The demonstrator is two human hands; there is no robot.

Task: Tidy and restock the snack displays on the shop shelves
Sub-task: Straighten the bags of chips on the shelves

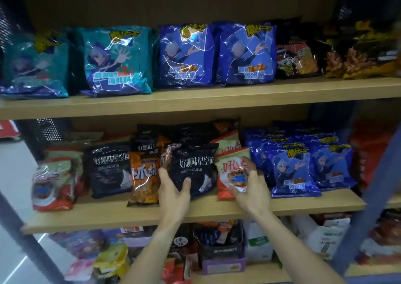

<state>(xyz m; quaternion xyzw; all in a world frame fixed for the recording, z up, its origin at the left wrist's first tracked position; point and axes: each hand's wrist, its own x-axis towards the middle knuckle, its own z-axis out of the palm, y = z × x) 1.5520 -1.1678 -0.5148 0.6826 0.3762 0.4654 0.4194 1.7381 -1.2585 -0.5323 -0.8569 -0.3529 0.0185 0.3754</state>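
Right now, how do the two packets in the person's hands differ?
The black packet, in the left hand, is dark with white lettering; the red-and-white packet, in the right hand, is pale with red lettering. The black one looks wider. Both stand upright on the middle shelf.

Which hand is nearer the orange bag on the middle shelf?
Left. The left hand sits right beside the orange bag, gripping the black bag; the right hand is farther right.

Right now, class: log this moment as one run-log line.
left hand: holds black packet | right hand: holds red-and-white packet | place: middle shelf | step: straightening packets
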